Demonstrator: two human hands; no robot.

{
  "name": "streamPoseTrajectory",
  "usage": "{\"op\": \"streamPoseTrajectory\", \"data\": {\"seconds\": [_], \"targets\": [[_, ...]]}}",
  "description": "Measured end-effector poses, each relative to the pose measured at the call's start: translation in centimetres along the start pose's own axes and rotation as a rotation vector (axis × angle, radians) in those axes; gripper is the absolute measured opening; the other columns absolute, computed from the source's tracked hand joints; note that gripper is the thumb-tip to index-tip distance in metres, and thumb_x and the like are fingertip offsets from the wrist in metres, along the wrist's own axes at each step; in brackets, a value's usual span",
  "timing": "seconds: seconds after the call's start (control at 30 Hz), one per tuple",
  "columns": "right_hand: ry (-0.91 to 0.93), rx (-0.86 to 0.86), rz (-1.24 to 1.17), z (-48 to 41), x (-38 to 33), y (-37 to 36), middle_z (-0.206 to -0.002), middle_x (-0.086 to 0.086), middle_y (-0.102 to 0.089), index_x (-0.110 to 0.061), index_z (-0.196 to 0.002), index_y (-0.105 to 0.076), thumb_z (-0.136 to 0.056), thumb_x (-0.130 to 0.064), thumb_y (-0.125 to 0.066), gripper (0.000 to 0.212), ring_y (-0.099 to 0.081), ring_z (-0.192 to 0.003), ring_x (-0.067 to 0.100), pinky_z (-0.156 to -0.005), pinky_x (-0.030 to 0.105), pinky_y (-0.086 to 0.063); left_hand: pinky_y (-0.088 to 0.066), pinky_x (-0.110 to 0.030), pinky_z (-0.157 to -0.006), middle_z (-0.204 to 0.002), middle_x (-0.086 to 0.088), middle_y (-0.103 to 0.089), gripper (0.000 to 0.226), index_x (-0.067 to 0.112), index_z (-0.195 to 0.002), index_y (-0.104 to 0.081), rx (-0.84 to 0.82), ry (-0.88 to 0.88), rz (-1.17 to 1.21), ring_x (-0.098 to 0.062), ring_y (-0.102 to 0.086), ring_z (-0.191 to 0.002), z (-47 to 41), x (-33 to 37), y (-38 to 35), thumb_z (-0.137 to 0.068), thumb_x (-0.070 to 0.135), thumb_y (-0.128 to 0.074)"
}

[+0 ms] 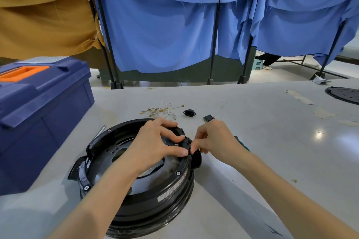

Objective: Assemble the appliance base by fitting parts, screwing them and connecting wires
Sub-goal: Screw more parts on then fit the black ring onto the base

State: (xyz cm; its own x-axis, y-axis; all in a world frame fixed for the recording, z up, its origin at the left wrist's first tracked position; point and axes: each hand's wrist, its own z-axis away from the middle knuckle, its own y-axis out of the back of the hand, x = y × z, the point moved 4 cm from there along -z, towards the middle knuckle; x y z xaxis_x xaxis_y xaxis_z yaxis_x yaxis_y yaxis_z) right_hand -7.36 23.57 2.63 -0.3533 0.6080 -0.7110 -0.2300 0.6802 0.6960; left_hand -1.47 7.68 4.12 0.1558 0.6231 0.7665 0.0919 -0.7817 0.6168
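On the grey table [252, 122], a small black plastic part [185, 142] at the round black appliance base [147, 196] rim is pinched by left hand [155, 145] and right hand [215, 139], best squared before being pressed home.

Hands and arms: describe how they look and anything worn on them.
The left hand and the right hand are bare, with no gloves and no rings showing on the fingers. The visible nails are short and plain. Both forearms are uncovered, with no sleeve, watch or band in view.
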Motion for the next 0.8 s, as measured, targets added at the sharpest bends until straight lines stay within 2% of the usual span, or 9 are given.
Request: {"op": "streamPoseTrajectory", "data": {"seconds": [0.1,0.2,0.3,0.37,0.47,0.53,0.63,0.7,0.8], "targets": [[0.022,-0.050,-0.051,-0.2,0.3,0.2,-0.045,-0.003,-0.057,-0.015,-0.054,-0.063,-0.062,-0.022,-0.089,0.027,-0.052,-0.044,0.009,-0.044,0.014,-0.037,-0.036,-0.029,-0.101,-0.117,0.017,-0.059,0.021,0.036,-0.075,-0.075,0.008,-0.016,0.014,-0.002,-0.051,-0.116,0.1,-0.1,0.1,-0.063,0.025,-0.088],[0.046,-0.085,-0.103,-0.4,1.0,0.8,-0.050,0.001,-0.062,-0.007,-0.062,-0.068,-0.069,-0.026,-0.087,0.027,-0.057,-0.049,0.013,-0.049,0.022,-0.046,-0.032,-0.028,-0.101,-0.115,0.021,-0.060,0.009,0.039,-0.069,-0.075,0.031,-0.023,0.019,0.003,-0.049,-0.114,0.1,-0.2,0.2,-0.075,0.033,-0.079],[0.016,0.035,-0.070,-1.0,2.3,2.3,-0.054,0.002,-0.067,-0.003,-0.067,-0.069,-0.079,-0.026,-0.080,0.028,-0.061,-0.052,0.013,-0.058,0.030,-0.054,-0.031,-0.026,-0.099,-0.113,0.022,-0.062,0.008,0.036,-0.072,-0.077,0.046,-0.024,0.008,0.003,-0.051,-0.114,0.0,-0.4,0.2,-0.079,0.032,-0.076],[-0.008,0.141,0.030,-1.6,3.3,3.4,-0.066,0.005,-0.071,-0.004,-0.074,-0.072,-0.086,-0.024,-0.074,0.023,-0.067,-0.066,0.020,-0.071,0.038,-0.057,-0.031,-0.023,-0.098,-0.112,0.021,-0.063,0.006,0.033,-0.075,-0.078,0.053,-0.028,0.016,0.005,-0.052,-0.112,-0.1,-0.6,0.2,-0.080,0.030,-0.076],[-0.047,0.214,0.133,-2.5,4.8,4.1,-0.101,0.006,-0.073,-0.010,-0.097,-0.075,-0.092,-0.019,-0.066,0.014,-0.065,-0.099,0.024,-0.089,0.035,-0.051,-0.031,-0.019,-0.094,-0.110,0.022,-0.064,0.008,0.033,-0.073,-0.077,0.070,-0.035,0.010,0.007,-0.052,-0.110,-0.2,-0.7,0.2,-0.079,0.030,-0.077],[-0.077,0.203,0.188,-3.4,6.0,3.7,-0.125,0.004,-0.064,-0.016,-0.119,-0.068,-0.096,-0.020,-0.059,0.025,-0.055,-0.119,0.024,-0.098,0.031,-0.041,-0.031,-0.013,-0.090,-0.110,0.023,-0.063,0.008,0.034,-0.072,-0.077,0.073,-0.037,-0.002,0.008,-0.051,-0.109,-0.3,-0.7,0.2,-0.079,0.030,-0.078],[-0.077,0.146,0.386,-5.3,7.1,2.1,-0.146,0.000,-0.047,-0.022,-0.133,-0.056,-0.100,-0.018,-0.049,0.034,-0.037,-0.134,0.029,-0.105,0.039,-0.028,-0.031,-0.014,-0.091,-0.110,0.023,-0.063,0.011,0.038,-0.070,-0.075,0.079,-0.047,-0.027,0.004,-0.051,-0.109,-0.4,-0.7,0.1,-0.078,0.031,-0.077],[-0.069,0.134,0.518,-6.7,7.5,1.2,-0.151,0.000,-0.039,-0.020,-0.134,-0.051,-0.101,-0.017,-0.042,0.034,-0.031,-0.136,0.029,-0.103,0.040,-0.024,-0.030,-0.012,-0.091,-0.110,0.022,-0.063,0.013,0.038,-0.068,-0.074,0.081,-0.054,-0.025,0.004,-0.052,-0.110,-0.4,-0.7,0.0,-0.078,0.030,-0.078],[-0.088,0.133,0.638,-8.5,8.0,0.5,-0.139,0.003,-0.046,-0.017,-0.128,-0.049,-0.102,-0.018,-0.037,0.028,-0.035,-0.130,0.029,-0.099,0.042,-0.023,-0.030,-0.002,-0.085,-0.110,0.021,-0.063,0.013,0.037,-0.069,-0.074,0.086,-0.060,-0.026,0.007,-0.052,-0.108,-0.4,-0.8,0.1,-0.078,0.028,-0.078]]}}
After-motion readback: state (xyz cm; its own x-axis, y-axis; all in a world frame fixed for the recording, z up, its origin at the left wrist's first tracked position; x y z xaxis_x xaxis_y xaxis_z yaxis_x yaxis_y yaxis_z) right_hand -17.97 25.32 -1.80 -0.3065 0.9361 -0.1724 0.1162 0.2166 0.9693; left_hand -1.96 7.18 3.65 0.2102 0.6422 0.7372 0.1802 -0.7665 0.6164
